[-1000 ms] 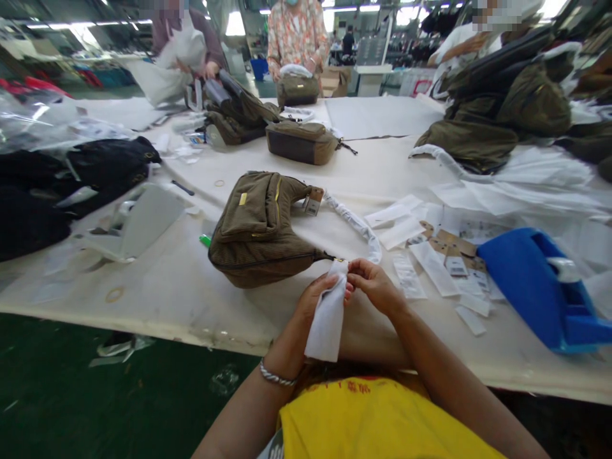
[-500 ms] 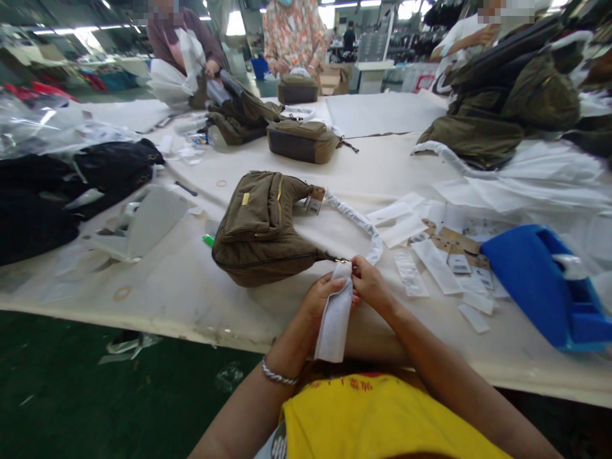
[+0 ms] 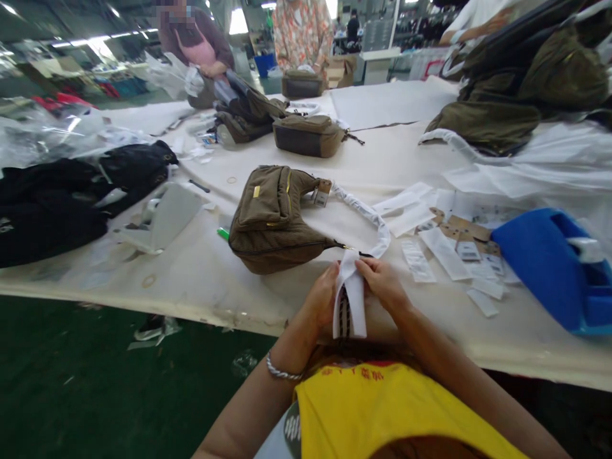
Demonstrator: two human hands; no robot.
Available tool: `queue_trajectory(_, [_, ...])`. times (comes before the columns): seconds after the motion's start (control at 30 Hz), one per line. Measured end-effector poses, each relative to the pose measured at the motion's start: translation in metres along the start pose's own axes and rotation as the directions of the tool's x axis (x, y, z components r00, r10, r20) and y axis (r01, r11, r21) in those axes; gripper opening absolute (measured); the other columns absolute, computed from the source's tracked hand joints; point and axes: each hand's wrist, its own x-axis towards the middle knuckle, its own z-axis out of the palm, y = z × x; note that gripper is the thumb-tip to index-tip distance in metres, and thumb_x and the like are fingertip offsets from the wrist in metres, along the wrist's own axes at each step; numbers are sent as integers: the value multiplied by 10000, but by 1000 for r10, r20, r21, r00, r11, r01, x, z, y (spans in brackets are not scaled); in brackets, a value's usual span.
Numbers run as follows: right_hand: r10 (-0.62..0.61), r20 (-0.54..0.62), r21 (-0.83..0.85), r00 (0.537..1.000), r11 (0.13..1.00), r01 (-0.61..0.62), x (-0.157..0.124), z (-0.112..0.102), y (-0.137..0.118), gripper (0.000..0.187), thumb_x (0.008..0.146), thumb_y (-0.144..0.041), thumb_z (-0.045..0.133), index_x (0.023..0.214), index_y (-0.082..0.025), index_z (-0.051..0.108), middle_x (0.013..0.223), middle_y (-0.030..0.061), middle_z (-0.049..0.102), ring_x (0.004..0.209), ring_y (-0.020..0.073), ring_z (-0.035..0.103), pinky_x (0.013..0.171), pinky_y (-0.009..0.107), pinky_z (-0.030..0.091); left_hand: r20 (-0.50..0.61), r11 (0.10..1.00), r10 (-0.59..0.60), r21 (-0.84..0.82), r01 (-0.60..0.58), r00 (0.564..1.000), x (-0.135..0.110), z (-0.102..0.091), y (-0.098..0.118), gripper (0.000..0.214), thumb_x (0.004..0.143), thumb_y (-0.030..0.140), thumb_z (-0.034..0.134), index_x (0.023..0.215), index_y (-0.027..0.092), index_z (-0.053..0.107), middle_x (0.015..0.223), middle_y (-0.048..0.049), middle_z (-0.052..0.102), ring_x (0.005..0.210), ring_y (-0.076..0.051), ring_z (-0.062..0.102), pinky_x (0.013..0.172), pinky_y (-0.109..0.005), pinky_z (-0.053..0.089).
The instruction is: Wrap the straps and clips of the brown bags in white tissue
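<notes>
An olive-brown corduroy handbag (image 3: 272, 223) lies on the white-covered table in front of me, its paper tag (image 3: 322, 192) near the upper end and its strap (image 3: 363, 213) wrapped in white. Beside the bag's near end, my left hand (image 3: 326, 294) pinches the left edge of a folded white paper strip (image 3: 354, 299). My right hand (image 3: 382, 280) grips the strip's upper right edge, thumb on top. Between the strip's parted flaps shows a dark patterned strap (image 3: 344, 312). The fingertips behind the paper are hidden.
A blue tape dispenser (image 3: 549, 274) stands at right, beside loose white strips (image 3: 444, 254) and brown tags. Black bags (image 3: 71, 197) and a pale dispenser (image 3: 162, 217) are at left. More olive bags (image 3: 308, 135) lie farther back, where other people stand.
The white strip has spread into two flaps, baring the patterned strap inside. My right hand has shifted onto the strip's right edge. The whole view has moved slightly.
</notes>
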Motion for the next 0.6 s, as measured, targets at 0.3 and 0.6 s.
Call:
queue_trajectory(0.3, [-627, 141, -504, 766, 621, 601, -77, -4, 11, 431, 839, -184, 456, 1269, -191, 428, 1323, 83, 414, 1269, 242, 269, 1020, 460, 298, 50, 988, -106, -108, 111, 993, -30, -10, -17, 328, 785, 426, 514, 892, 130, 607, 757, -83, 643, 739, -208, 601, 671, -284, 475])
queue_trajectory(0.6, [-612, 258, -556, 748, 539, 633, -74, -7, 18, 404, 833, -208, 476, 1237, -197, 482, 1313, 72, 435, 1265, 240, 280, 1014, 452, 315, 91, 996, -36, -75, 43, 995, -23, -20, -28, 254, 699, 195, 647, 937, 147, 574, 804, -47, 633, 679, -142, 580, 637, -244, 462])
